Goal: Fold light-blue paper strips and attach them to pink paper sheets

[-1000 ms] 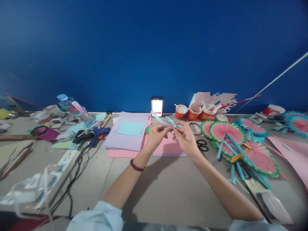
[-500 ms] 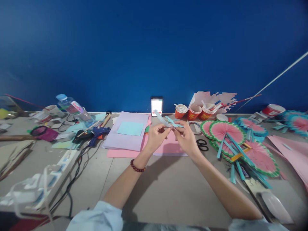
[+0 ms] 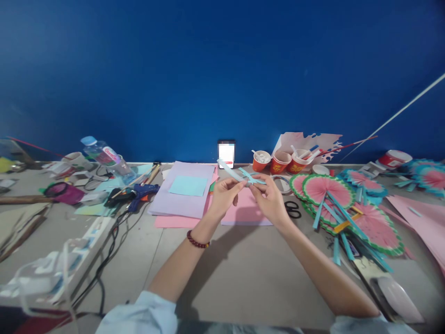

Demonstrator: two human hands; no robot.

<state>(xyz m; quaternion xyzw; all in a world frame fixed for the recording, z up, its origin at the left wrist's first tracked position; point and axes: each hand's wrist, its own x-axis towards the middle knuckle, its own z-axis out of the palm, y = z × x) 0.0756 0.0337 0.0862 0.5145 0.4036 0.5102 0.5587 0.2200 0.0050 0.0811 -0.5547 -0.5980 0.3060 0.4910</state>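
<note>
Both my hands meet above the pink paper [image 3: 246, 208], pinching light blue paper strips [image 3: 248, 175] between thumbs and fingertips. My left hand [image 3: 225, 197] is closed on one end, and a pale strip rises from it toward the phone [image 3: 226, 154]. My right hand [image 3: 269, 199] grips the crossing part of the strips from the other side. The fingertips nearly touch, so the exact fold or join between them is hidden. Black-handled scissors [image 3: 292, 209] lie just right of my right hand.
Lavender sheets [image 3: 187, 204] with a light blue sheet [image 3: 188, 185] lie left. Red paper cups [image 3: 281, 163] stand at the back near a tape roll [image 3: 283, 184]. Watermelon-patterned paper fans [image 3: 328, 192] are piled right. A glue gun [image 3: 141, 195], bottle [image 3: 107, 155] and power strip [image 3: 81, 260] sit left.
The pale strip's free end has tipped slightly down and to the left. My left hand has shifted a little, and both hands keep their pinch on the strips.
</note>
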